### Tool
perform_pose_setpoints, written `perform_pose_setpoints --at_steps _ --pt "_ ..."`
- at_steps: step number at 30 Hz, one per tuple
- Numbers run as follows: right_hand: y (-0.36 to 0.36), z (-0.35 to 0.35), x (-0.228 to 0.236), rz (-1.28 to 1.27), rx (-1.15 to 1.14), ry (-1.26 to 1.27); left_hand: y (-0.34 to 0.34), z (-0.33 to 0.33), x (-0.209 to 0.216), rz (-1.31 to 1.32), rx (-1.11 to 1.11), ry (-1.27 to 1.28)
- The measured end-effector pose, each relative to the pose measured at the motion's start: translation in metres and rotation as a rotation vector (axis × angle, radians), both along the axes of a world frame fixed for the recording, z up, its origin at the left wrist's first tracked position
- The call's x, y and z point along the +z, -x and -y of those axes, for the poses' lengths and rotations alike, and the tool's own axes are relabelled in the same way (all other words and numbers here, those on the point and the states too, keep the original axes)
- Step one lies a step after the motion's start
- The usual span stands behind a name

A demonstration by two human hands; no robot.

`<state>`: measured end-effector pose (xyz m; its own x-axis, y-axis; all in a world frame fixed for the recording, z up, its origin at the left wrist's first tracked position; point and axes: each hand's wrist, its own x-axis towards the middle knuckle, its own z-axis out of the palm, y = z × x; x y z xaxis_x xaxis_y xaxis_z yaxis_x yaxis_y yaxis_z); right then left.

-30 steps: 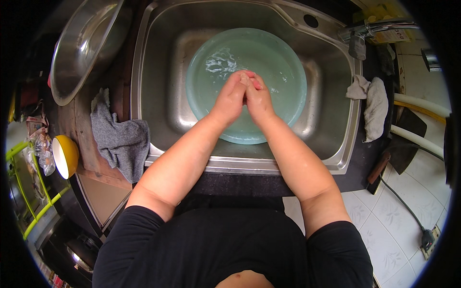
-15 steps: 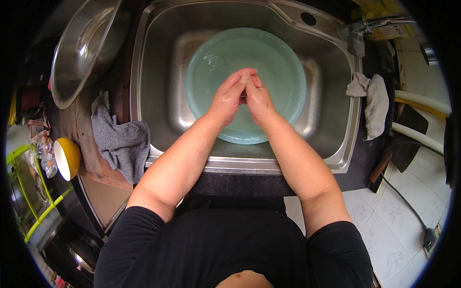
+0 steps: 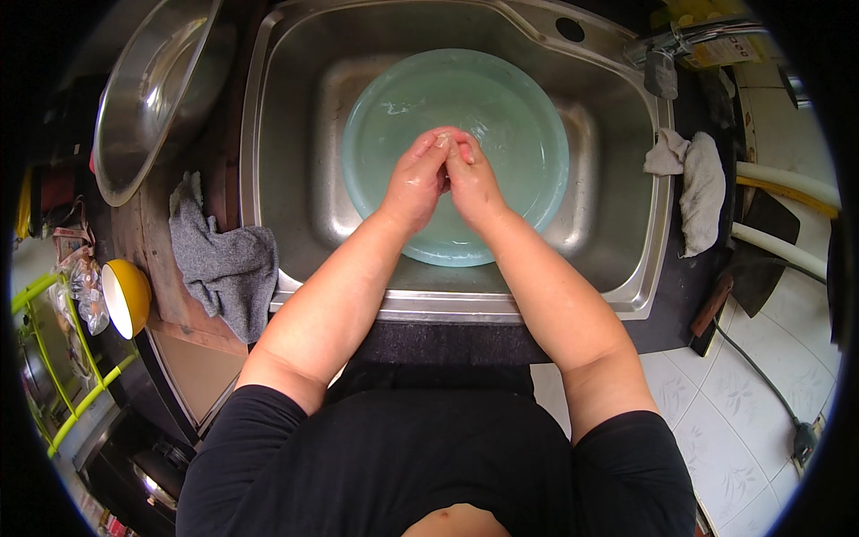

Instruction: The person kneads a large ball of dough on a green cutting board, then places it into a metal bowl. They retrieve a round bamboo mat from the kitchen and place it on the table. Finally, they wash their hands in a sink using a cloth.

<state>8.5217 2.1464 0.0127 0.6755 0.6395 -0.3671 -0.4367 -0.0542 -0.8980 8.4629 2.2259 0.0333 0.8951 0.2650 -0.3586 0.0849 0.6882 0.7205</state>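
Observation:
My left hand [image 3: 414,186] and my right hand [image 3: 474,186] are pressed together above a round, pale green basin [image 3: 356,130]. Their fingers are closed and overlap at the tips, and both look wet. Anything held between the palms is hidden from me. The basin stands in a stainless steel sink [image 3: 295,170], and its contents look like water [image 3: 465,94], with bright glints on the surface.
A grey cloth [image 3: 228,268] lies left of the sink, with a metal bowl [image 3: 134,107] tilted behind it and a yellow bowl [image 3: 125,297] farther left. Pale cloths [image 3: 704,192] rest at the right, below the faucet [image 3: 693,40]. A cleaver [image 3: 761,251] stands by the tiles.
The hands stay together over the basin. Their fingers have shifted slightly against each other, and the whole scene sits a touch differently in view.

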Motion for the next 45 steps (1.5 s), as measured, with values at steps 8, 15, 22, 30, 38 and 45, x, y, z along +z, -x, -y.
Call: perform_pose_setpoints --at_steps 8,15,22,30,38,45 --pt "-0.001 -0.001 -0.004 -0.017 -0.041 0.010 -0.001 0.004 0.000 0.010 0.000 -0.044" --pt "-0.007 0.004 -0.007 0.249 0.211 0.202 -0.002 -0.014 -0.027 -0.090 0.244 0.150" --pt "-0.047 0.023 -0.076 0.331 -0.337 0.549 0.025 -0.041 -0.098 -0.196 0.385 0.445" --pt "-0.016 -0.005 -0.029 -0.706 0.122 -0.594 0.002 -0.025 -0.057 -0.254 0.472 0.697" --pt "0.052 -0.031 -0.012 1.178 0.198 0.559 0.005 -0.018 -0.049 0.236 0.145 0.542" --pt "0.035 -0.045 -0.010 0.174 0.035 0.104 0.004 -0.011 -0.020 0.039 0.304 0.170"
